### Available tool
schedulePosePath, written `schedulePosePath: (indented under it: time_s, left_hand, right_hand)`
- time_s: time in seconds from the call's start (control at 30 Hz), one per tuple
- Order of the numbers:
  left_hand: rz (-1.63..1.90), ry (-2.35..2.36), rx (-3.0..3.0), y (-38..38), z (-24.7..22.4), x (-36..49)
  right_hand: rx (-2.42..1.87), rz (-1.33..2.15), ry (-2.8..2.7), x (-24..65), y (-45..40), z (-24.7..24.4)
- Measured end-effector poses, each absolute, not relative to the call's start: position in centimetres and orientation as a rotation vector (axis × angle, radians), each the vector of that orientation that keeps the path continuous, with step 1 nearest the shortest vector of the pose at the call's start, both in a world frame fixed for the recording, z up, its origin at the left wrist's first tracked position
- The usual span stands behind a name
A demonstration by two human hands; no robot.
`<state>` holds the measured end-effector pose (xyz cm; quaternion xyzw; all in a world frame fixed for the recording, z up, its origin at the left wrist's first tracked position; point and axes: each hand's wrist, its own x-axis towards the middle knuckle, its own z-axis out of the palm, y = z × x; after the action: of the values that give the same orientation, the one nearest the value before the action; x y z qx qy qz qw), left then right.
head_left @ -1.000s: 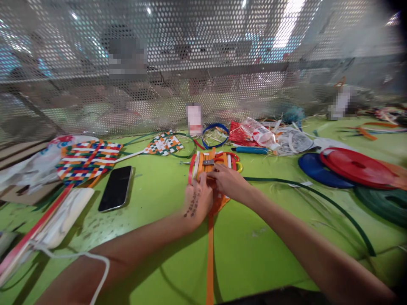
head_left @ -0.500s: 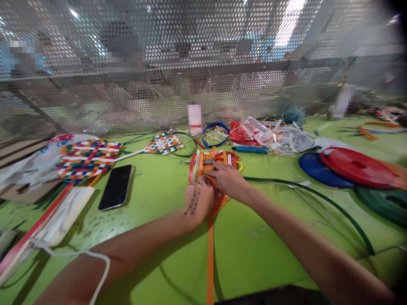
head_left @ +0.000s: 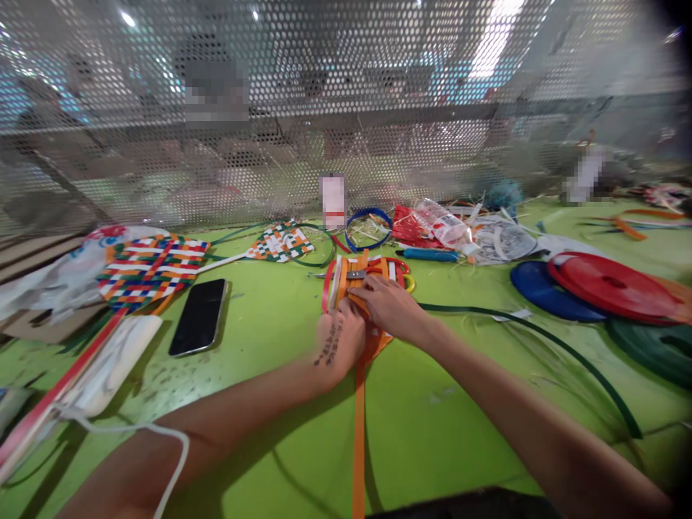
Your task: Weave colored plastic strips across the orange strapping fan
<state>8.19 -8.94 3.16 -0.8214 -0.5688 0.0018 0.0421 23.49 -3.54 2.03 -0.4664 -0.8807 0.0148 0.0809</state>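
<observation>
My left hand point(head_left: 342, 339) and right hand point(head_left: 390, 306) meet with fingers bent over the small orange, white and red woven-strip piece point(head_left: 378, 339), mid-table; whether they pinch it or only press, I cannot tell. Steel scissors with red handles point(head_left: 355, 274) lie across its far part, and a long flat orange strip point(head_left: 359, 440) runs from its near end over the green tabletop point(head_left: 270, 303).

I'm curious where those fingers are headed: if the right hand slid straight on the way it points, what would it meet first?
Most likely the orange woven piece: the right hand already seems to touch it. Depth leaves unclear whether it would skim over or push in.
</observation>
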Motion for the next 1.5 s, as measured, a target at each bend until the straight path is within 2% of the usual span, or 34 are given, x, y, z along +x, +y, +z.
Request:
schedulePosePath:
  time_s: [0.2, 0.77, 1.2, 1.5]
  left_hand:
    - [-0.091, -1.780, -2.515, -8.9, 2.9, 8.1]
    - [-0.017, -1.754, -2.500, -8.9, 3.0, 8.1]
    - [0.029, -1.720, -2.541, -8.8, 3.2, 7.9]
    - [-0.092, -1.779, -2.434, -9.5, 3.1, 8.2]
  right_hand:
    - [-1.397, 0.068, -2.662, 23.3, -3.7, 2.7]
    - [-1.432, 0.044, -2.677, 23.5, -3.6, 2.4]
    - [-1.400, 0.168, -2.552, 23.7, -3.5, 1.9]
    - [-1.431, 0.181, -2.508, 23.3, -3.5, 1.9]
